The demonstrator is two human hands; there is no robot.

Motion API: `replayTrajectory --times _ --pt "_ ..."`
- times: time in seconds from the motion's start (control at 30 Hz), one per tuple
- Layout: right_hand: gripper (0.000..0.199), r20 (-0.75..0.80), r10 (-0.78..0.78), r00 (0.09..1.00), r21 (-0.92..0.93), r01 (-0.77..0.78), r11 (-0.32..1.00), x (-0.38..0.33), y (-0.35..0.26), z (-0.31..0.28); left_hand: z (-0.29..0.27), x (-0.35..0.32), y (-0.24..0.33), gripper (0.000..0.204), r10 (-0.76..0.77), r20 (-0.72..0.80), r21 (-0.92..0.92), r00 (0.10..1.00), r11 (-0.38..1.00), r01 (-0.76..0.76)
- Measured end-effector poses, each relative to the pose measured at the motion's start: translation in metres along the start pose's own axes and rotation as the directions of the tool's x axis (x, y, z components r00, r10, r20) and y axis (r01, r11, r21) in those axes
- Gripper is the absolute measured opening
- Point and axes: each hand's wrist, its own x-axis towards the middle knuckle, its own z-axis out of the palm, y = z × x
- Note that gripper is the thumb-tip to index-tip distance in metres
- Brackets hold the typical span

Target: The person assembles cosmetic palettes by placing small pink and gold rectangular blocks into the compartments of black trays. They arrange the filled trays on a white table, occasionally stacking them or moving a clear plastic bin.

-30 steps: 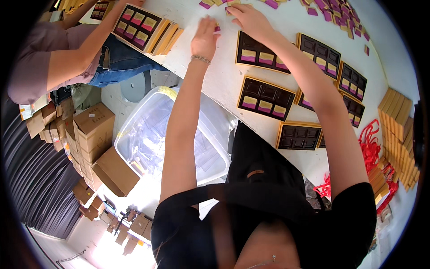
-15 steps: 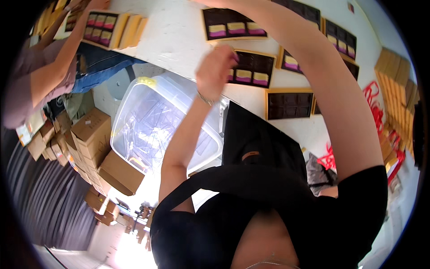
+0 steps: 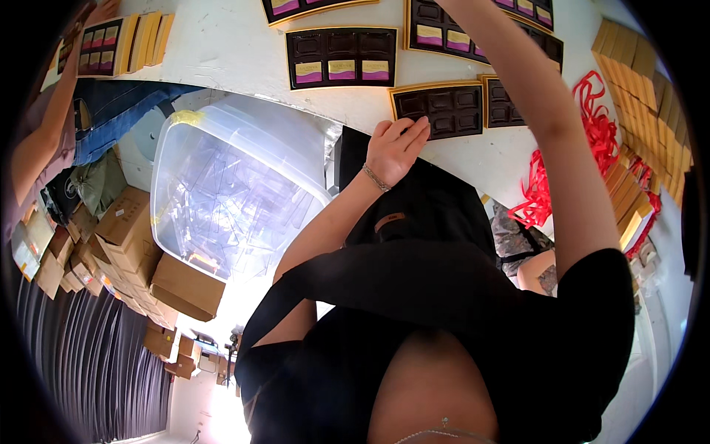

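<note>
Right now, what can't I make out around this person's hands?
In the head view:
Right hand: cut off by the top edge.
Left hand: overlaps the empty six-compartment tray, so contact is unclear.
Gold-edged box: its right part is hidden by the right forearm.
Topmost box: upper part cut off by the top edge.
Clear plastic pieces: overlap and glare prevent counting.

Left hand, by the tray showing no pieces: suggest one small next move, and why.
Perhaps fill the lower left cell of this tray: the fingers of the left hand overlap that corner, and the tray up and left holds three pieces.
</note>
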Motion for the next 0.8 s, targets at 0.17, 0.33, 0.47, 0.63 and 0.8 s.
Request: replayTrajectory --times 0.17,0.33,0.47,0.63,0.8 --pt "0.034 0.203 0.596 0.777 0.327 -0.627 0.707 -0.214 -0.031 -0.019 0.005 -0.011 0.012 0.049 -0.022 0.128 0.161 0.992 0.987 0.001" --pt "0.026 0.111 0.626 0.772 0.461 -0.598 0.656 -0.275 -0.020 0.002 0.016 -0.026 0.016 0.067 -0.072 0.301 0.322 0.951 0.946 -0.030" --pt "0.017 -0.054 0.554 0.831 0.249 -0.526 0.813 -0.288 -0.027 0.024 0.015 -0.027 0.018 0.070 -0.087 0.302 0.296 0.949 0.955 -0.006" --pt "0.017 -0.222 0.280 0.934 -0.201 -0.325 0.924 -0.313 -0.028 0.052 0.014 -0.025 0.020 0.072 -0.110 0.316 0.298 0.942 0.955 0.011" --pt "0.066 -0.107 0.225 0.968 -0.527 -0.247 0.813 -0.331 -0.063 0.089 0.012 -0.028 0.017 0.073 -0.118 0.342 0.292 0.932 0.956 0.014"
